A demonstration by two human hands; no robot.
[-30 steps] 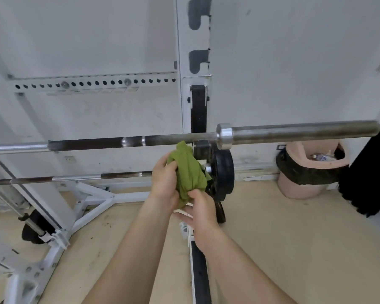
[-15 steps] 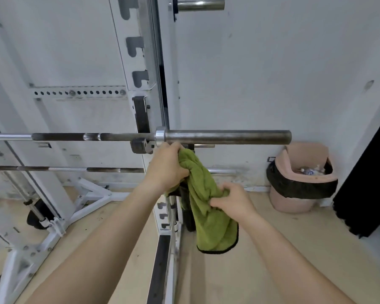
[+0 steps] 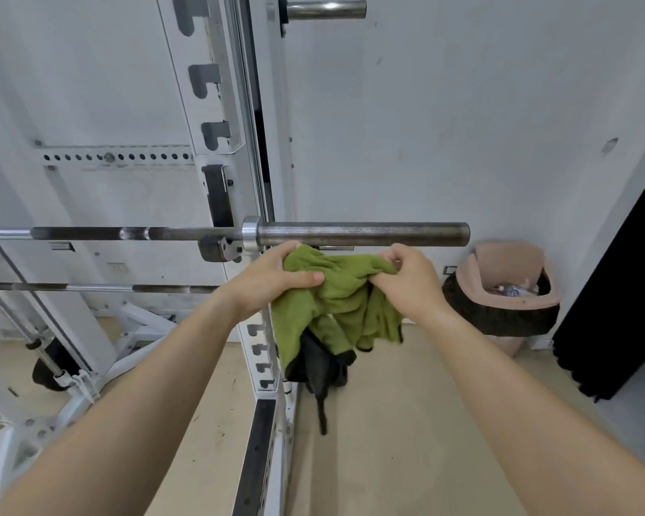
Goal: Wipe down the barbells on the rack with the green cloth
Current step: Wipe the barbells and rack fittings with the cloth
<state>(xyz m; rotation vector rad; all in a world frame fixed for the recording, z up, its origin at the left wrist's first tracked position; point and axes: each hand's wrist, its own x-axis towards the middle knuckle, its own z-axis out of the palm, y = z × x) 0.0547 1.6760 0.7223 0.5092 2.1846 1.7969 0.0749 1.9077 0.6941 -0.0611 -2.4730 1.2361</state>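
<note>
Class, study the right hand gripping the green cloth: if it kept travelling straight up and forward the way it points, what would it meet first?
Most likely the barbell sleeve, which lies just above the right hand and the green cloth. Depth is uncertain; the hand may sit nearer the camera.

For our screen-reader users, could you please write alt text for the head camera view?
Both hands, left hand and right hand, hold a green cloth stretched between them just below the bare end of a barbell resting on a white rack. A second barbell sits lower left, and a pink bin stands by the wall.
</note>
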